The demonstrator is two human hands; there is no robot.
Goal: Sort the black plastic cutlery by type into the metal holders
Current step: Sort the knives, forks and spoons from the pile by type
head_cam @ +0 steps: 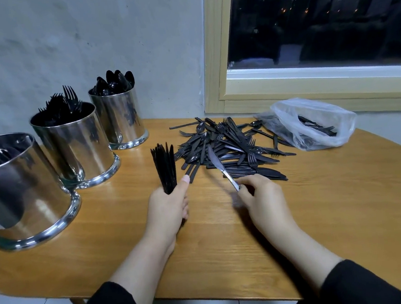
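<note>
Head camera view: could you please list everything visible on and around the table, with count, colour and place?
Metal holders: three, shiny silver, along the table's left side; the near one shows little inside, the middle one holds forks, the far one holds spoons.
Loose cutlery pile: too many to count, black, centre of the table.
Plastic bag: one, clear white, far right, with some cutlery inside.
Table: one, light brown wood.
Window: one, pale wood frame, dark outside, top right.
Left hand: grips an upright bundle of knives.
Right hand: pinches a single knife by its handle.
</note>
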